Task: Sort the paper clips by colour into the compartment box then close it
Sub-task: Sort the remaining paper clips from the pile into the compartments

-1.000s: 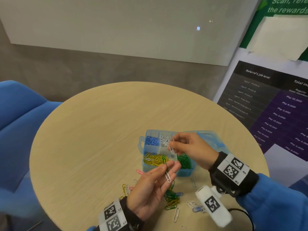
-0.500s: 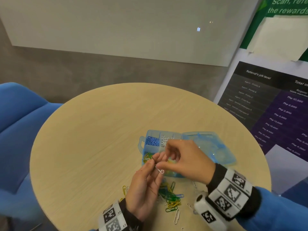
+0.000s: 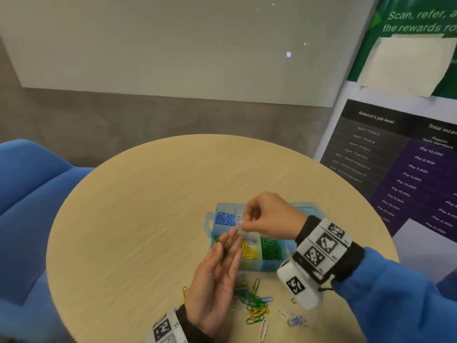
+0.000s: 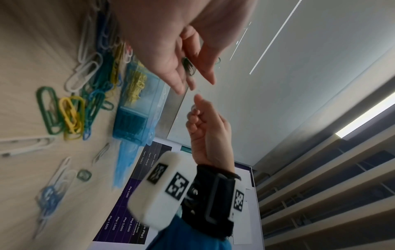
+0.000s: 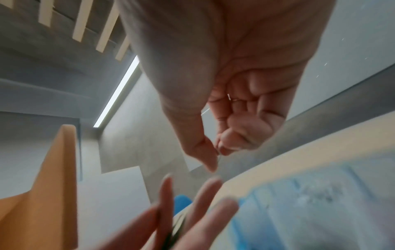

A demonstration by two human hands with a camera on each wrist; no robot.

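Since half a second back the right hand [image 3: 269, 216] has lifted off the left hand's fingertips and gone over the white compartment [image 3: 239, 216] of the compartment box [image 3: 259, 266]. Its thumb and forefinger pinch a thin pale clip [image 5: 219, 156]; colour too blurred to confirm. The left hand [image 3: 215, 283] is palm up with fingers straight, and a green clip [image 3: 223, 248] lies along them. The box sits lid-open on the table [image 3: 138, 219]. The loose clips [image 3: 252, 303] are just in front of it.

I'm seeing an office meeting corner: referral-incentive poster [image 3: 395, 169], wall whiteboard [image 3: 173, 45], round tabletop [image 3: 148, 194], blue chair [image 3: 24, 194].
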